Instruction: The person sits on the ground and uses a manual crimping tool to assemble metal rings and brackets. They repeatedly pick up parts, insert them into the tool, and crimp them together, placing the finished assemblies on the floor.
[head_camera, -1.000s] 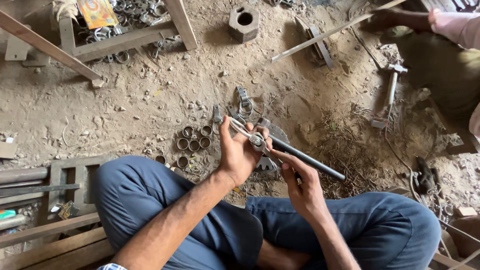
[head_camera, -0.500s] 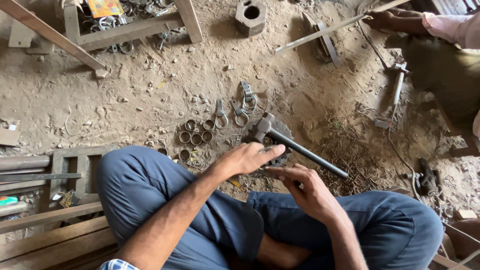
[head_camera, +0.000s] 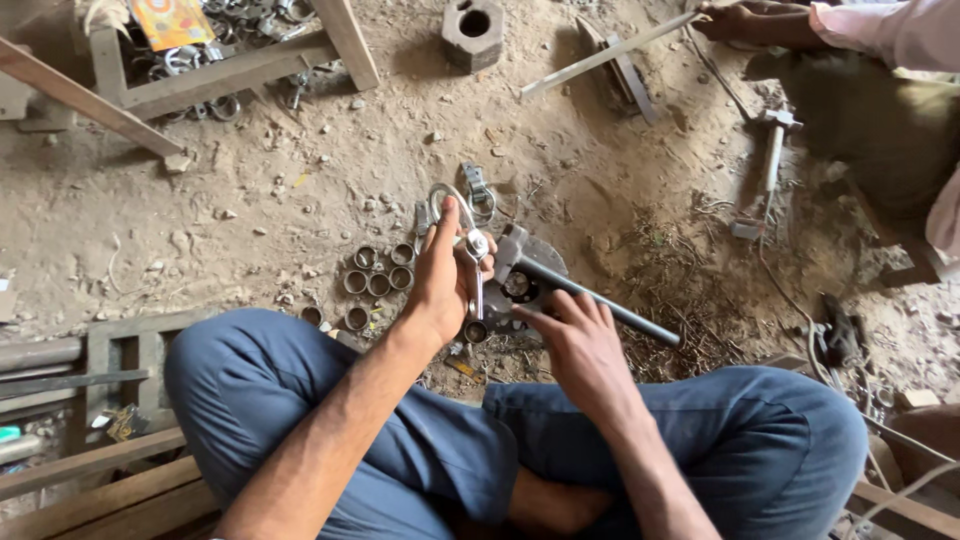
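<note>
On the dirt floor at the far left sit short steel ring sleeves (head_camera: 375, 272) in a loose cluster, at about nine o'clock from the left hand (head_camera: 440, 280) and just beside it. That hand is raised above the ground with its fingers clamped on a small bright metal clasp (head_camera: 474, 250): a wire loop (head_camera: 445, 200) rises from it toward twelve o'clock past the fingertips, and a thin pin or shank hangs from it toward six o'clock. So the clasp's long axis runs nearly straight along the twelve-to-six line, along the upright fingers.

At three o'clock from the clasp, close by, is the hammer head (head_camera: 510, 250), resting on a round steel plate (head_camera: 530, 280) on the floor. The hammer handle (head_camera: 600, 300), a dark tube, runs off toward four o'clock. The right hand (head_camera: 585, 345) lies at five o'clock from the clasp, palm down, fingers a little spread and holding nothing, its tips pointing toward eleven o'clock at the plate; whether they touch the handle is hard to tell from here. The left hand is the nearer one, already on the clasp.

At the upper right another person's hand (head_camera: 735, 20) grips a long flat metal bar (head_camera: 610, 50).
</note>
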